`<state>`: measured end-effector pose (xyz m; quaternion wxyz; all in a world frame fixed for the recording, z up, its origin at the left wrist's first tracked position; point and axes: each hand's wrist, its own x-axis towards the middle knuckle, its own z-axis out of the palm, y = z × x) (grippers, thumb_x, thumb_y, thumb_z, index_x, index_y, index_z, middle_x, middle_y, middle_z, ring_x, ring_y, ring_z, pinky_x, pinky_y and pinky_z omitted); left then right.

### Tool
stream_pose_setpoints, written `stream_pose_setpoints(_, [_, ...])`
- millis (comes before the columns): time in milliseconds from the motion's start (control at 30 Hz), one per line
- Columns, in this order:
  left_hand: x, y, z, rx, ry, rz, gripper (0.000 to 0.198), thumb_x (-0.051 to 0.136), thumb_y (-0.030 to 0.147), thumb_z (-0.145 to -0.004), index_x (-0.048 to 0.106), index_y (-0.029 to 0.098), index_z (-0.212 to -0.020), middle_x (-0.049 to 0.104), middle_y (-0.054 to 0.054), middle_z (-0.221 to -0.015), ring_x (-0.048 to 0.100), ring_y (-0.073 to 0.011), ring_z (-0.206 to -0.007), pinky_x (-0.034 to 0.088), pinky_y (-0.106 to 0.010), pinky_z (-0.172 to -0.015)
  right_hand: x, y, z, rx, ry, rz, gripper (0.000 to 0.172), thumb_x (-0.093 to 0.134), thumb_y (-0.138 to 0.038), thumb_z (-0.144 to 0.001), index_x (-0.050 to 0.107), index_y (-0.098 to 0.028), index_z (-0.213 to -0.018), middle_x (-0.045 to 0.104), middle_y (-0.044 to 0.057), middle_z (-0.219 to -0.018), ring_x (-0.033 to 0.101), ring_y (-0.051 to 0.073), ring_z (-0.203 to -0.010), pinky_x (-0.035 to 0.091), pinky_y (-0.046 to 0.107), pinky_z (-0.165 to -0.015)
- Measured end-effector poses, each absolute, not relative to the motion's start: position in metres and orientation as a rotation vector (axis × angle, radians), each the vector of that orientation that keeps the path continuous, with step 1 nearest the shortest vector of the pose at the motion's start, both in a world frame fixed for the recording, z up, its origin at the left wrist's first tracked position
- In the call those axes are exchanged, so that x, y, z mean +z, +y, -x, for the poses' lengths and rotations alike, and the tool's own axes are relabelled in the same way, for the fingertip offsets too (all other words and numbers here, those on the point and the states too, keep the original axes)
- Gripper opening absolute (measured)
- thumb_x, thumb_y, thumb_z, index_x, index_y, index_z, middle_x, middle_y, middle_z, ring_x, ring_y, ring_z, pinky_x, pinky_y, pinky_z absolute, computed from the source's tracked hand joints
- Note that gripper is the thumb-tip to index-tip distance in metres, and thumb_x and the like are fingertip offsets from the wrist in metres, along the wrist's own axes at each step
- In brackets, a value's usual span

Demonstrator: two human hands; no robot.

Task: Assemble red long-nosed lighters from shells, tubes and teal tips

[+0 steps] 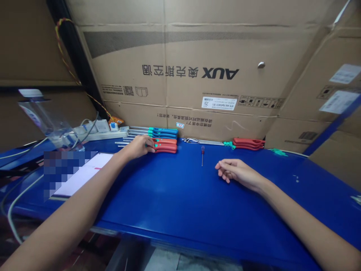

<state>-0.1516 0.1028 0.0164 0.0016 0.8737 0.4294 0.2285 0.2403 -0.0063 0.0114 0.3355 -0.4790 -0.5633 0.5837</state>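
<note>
My left hand [141, 146] is closed around the green collar end of the nearest red-handled tool [166, 148], which has a long thin metal shaft. Behind it lie an orange-red handle [166, 141] and several blue-handled tools [165, 133], their shafts pointing left. My right hand [232, 171] hovers over the table with fingers loosely curled and apart, holding nothing. Left of it lies a small screwdriver [202, 151], its tip toward me. Several more red-handled tools [248, 143] with green collars lie against the cardboard at the right, shafts pointing left.
A tablet [87, 171] lies under my left forearm. Further left are a tilted clear bottle [47, 120], a white power strip [108, 133] and loose cables [17, 195]. Printed cardboard [180, 49] walls the back of the blue table [175, 203]. Green bits [278, 152] lie at right.
</note>
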Motion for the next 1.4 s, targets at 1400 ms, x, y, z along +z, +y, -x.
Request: stream_pose_setpoints(1400, [0.0182,0.1026,0.1525,0.560,1.427,-2.805,0.019,0.065,0.038,-0.073,0.075,0.022,-0.078,0.068,-0.007,-0.105,0.059,-0.0253,-0.103,0.045,-0.038,-0.093,0.0142,-0.0073,-0.2405,1.538,-1.486,1.233,0.044,0.075,-0.053,-0.069,0.065,-0.013,-0.084,0.062,0.003,-0.068,0.056,0.010,-0.057,0.042,0.024,-0.053])
